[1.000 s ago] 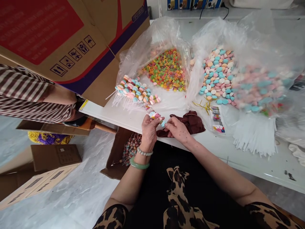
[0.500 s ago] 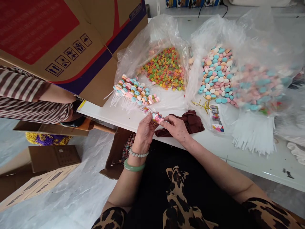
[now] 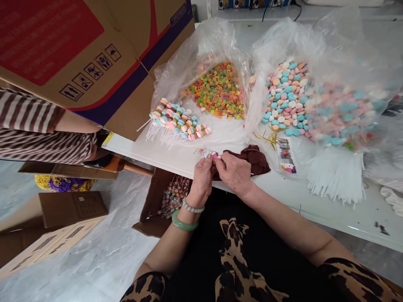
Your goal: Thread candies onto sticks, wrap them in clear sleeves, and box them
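Observation:
At the table's front edge, my left hand (image 3: 202,177) pinches a candy stick in a printed clear wrapper (image 3: 206,152). My right hand (image 3: 236,173) is closed around its lower end, right against the left fingertips. A bit of white stick pokes out past the right hand; the rest is covered by fingers. Under and behind my hands is a dark brown cloth (image 3: 256,160). Beyond the left hand, a pile of candy sticks (image 3: 179,119) threaded with pastel candies lies with white sticks toward me.
Open plastic bags hold ring candies (image 3: 220,90) and pastel candies (image 3: 288,92). Gold twist ties (image 3: 267,136), a printed wrapper (image 3: 286,155) and white sticks (image 3: 336,176) lie right. A large carton (image 3: 126,98) stands left, near another person's striped sleeve (image 3: 28,111). A box of finished candy sticks (image 3: 174,195) sits below.
My left hand has moved right and a little down. My right hand has turned and closed more around the candy stick, whose wrapper top now points left.

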`<state>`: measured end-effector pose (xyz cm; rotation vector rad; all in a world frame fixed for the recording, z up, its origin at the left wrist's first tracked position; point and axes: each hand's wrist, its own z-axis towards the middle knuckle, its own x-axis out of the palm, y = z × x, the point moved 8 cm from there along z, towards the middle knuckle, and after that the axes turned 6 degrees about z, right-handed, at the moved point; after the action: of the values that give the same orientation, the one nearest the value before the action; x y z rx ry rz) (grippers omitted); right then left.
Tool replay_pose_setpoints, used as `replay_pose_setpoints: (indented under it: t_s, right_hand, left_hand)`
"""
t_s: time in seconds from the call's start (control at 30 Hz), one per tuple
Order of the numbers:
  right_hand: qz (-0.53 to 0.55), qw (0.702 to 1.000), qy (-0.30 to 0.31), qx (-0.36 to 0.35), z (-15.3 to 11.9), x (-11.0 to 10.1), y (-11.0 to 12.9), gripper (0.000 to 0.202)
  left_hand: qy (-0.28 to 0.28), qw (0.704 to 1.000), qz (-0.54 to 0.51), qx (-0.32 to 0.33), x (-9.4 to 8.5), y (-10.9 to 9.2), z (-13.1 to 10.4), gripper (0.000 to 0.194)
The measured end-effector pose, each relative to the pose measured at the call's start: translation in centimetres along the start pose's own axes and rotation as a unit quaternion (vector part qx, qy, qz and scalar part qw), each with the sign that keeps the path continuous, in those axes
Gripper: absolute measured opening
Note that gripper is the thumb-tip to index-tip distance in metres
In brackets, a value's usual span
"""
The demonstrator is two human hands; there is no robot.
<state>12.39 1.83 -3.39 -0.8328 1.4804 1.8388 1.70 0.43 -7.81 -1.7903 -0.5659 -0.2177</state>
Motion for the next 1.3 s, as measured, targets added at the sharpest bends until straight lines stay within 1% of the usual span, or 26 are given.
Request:
replay_pose_setpoints:
  t_s: [0.07,0.13,0.2,0.23,0.27,0.3,0.37,0.4,0.43,0.47,0.53,0.6,0.63,0.7,0.77,0.8,0.83,0.87,0.9,0.93,0.97,1.03,1.07,1.13,1.2,1.3]
  right_hand:
    - [0.006,1.000,-0.009,-0.013,-0.2,-0.1,0.1,0.034]
    - [0.053,0.998,0.002,-0.013,-0.1,-0.2,-0.2,0.031]
    - [0.144,0.989,0.037,-0.012,0.2,-0.2,-0.5,0.026]
    - [0.203,0.977,0.067,-0.004,0.3,0.0,-0.6,0.025]
    - [0.266,0.958,0.105,0.014,0.3,0.3,-0.7,0.024]
    - [0.329,0.932,0.143,0.043,0.3,0.8,-0.8,0.024]
    - [0.432,0.872,0.199,0.114,0.0,1.6,-1.0,0.025]
    - [0.468,0.847,0.207,0.146,-0.1,1.9,-1.2,0.027]
    - [0.492,0.829,0.204,0.171,-0.1,2.0,-1.4,0.028]
    - [0.509,0.816,0.196,0.192,-0.1,2.1,-1.6,0.030]
    - [0.523,0.802,0.189,0.218,-0.1,2.3,-1.9,0.033]
    - [0.515,0.806,0.188,0.223,-0.1,2.5,-2.1,0.033]
    - [0.499,0.819,0.183,0.216,0.0,2.5,-2.2,0.033]
    - [0.443,0.865,0.150,0.181,0.4,2.1,-2.4,0.030]
    - [0.376,0.912,0.095,0.134,0.7,1.5,-2.2,0.025]
    - [0.349,0.928,0.066,0.116,0.8,1.2,-2.1,0.023]
    - [0.332,0.937,0.043,0.104,0.8,0.9,-2.0,0.022]
    - [0.327,0.939,0.030,0.099,0.8,0.8,-1.9,0.021]
    - [0.336,0.936,0.034,0.102,0.7,0.9,-1.9,0.022]
    - [0.355,0.927,0.055,0.108,0.6,1.2,-1.8,0.024]
    - [0.382,0.912,0.090,0.116,0.3,1.5,-1.8,0.025]
    - [0.422,0.883,0.164,0.126,-0.3,2.0,-1.7,0.026]
    - [0.423,0.878,0.185,0.127,-0.6,1.9,-1.8,0.027]
    - [0.391,0.891,0.191,0.126,-1.0,1.3,-2.4,0.023]
    - [0.353,0.912,0.175,0.117,-1.3,1.0,-2.7,0.013]
    - [0.317,0.933,0.149,0.080,-1.4,1.5,-2.2,0.016]
  left_hand:
    - [0.002,0.999,-0.033,-0.009,0.1,0.5,0.1,0.024]
    - [0.013,0.998,-0.056,-0.027,0.3,0.9,0.2,0.023]
    - [0.020,0.997,-0.060,-0.040,0.1,0.8,0.5,0.024]
    - [0.015,0.997,-0.057,-0.039,-0.1,0.6,0.7,0.024]
    - [0.007,0.998,-0.053,-0.039,-0.4,0.4,0.9,0.024]
    - [0.000,0.998,-0.050,-0.038,-0.7,0.2,1.0,0.024]
    - [-0.001,0.998,-0.050,-0.039,-1.1,-0.2,1.2,0.025]
    - [0.008,0.998,-0.050,-0.040,-1.0,-0.3,1.2,0.027]
    - [0.023,0.998,-0.048,-0.041,-0.8,-0.4,1.1,0.029]
    - [0.040,0.997,-0.044,-0.042,-0.6,-0.5,1.0,0.031]
    - [0.070,0.996,-0.035,-0.043,-0.1,-0.7,0.7,0.036]
    - [0.090,0.995,-0.027,-0.042,0.2,-0.9,0.3,0.043]
    - [0.095,0.994,-0.024,-0.041,0.3,-1.0,0.1,0.046]
    - [0.093,0.995,-0.013,-0.032,0.4,-1.0,-0.2,0.050]
    - [0.078,0.997,-0.001,-0.017,0.6,-0.8,-0.4,0.048]
    - [0.069,0.998,0.004,-0.008,0.8,-0.7,-0.5,0.045]
    - [0.060,0.998,0.006,-0.001,0.9,-0.5,-0.6,0.041]
    - [0.052,0.999,0.006,0.003,1.1,-0.3,-0.6,0.037]
    - [0.046,0.999,0.002,0.006,1.2,-0.1,-0.6,0.035]
    - [0.038,0.999,-0.005,0.007,1.2,0.0,-0.4,0.032]
    - [0.027,0.999,-0.015,0.010,1.0,0.0,-0.2,0.030]
    - [0.000,0.999,-0.037,0.009,0.2,-0.2,0.3,0.028]
    - [-0.013,0.999,-0.046,0.004,-0.4,-0.3,0.6,0.029]
    - [-0.032,0.998,-0.055,-0.010,-1.4,-0.6,1.2,0.032]
    - [-0.037,0.998,-0.057,-0.018,-2.0,-0.7,1.5,0.033]
    - [-0.031,0.998,-0.053,-0.013,-1.8,-0.4,1.4,0.032]
